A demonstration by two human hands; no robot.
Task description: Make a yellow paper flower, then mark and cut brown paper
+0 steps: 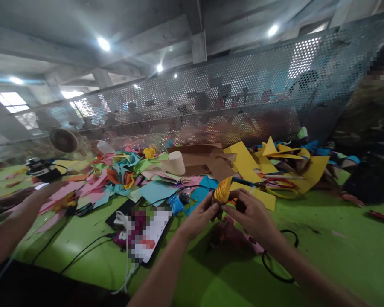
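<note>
Between both hands sits a small yellow cone-shaped piece [222,192] with ridges spiralling round it, tip up and to the right; it looks like folded or wound paper. Fingers of my left hand [201,215] pinch its lower left side. From the right, my right hand [248,209] grips its base, the fingers curled. A pinkish-red object [228,234], partly hidden by my hands, lies on the green table [333,264] just below. Its black cord [265,260] loops under my right forearm. Beyond the hands are scissors [280,184] with red and yellow handles.
Colourful paper scraps [121,166] heap along the table's back, beside brown sheets [201,160] and yellow sheets [243,160]. A phone [152,236], a white cable [125,273] and black cords lie left. Another person's arm [22,219] reaches in at far left. A perforated metal panel [192,106] stands behind.
</note>
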